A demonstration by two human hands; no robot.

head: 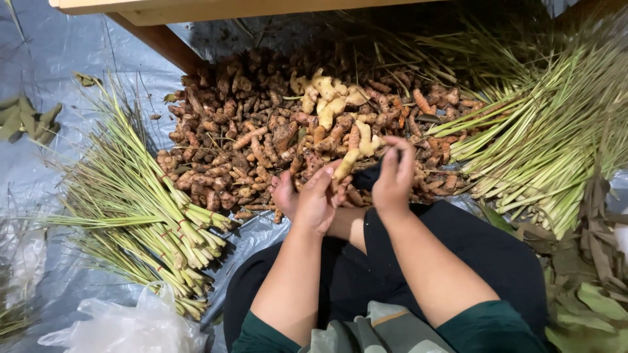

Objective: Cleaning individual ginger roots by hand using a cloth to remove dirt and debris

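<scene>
A big pile of brown ginger and turmeric roots (pixel 261 137) lies on a grey plastic sheet in front of me. My left hand (pixel 313 199) is closed around the lower end of a pale yellow ginger piece (pixel 356 151) at the pile's near edge. My right hand (pixel 394 176) is beside it, fingers pinched on a dark object (pixel 370 176) against the ginger; what it is cannot be told. A few paler, cleaner ginger pieces (pixel 330 98) rest on top of the pile further back.
Bundles of lemongrass lie at left (pixel 150 222) and a larger heap at right (pixel 549 131). A wooden table leg (pixel 163 39) stands at the back. A clear plastic bag (pixel 124 327) lies near left; dry leaves (pixel 589 274) at right. My dark-trousered legs (pixel 497 255) are below.
</scene>
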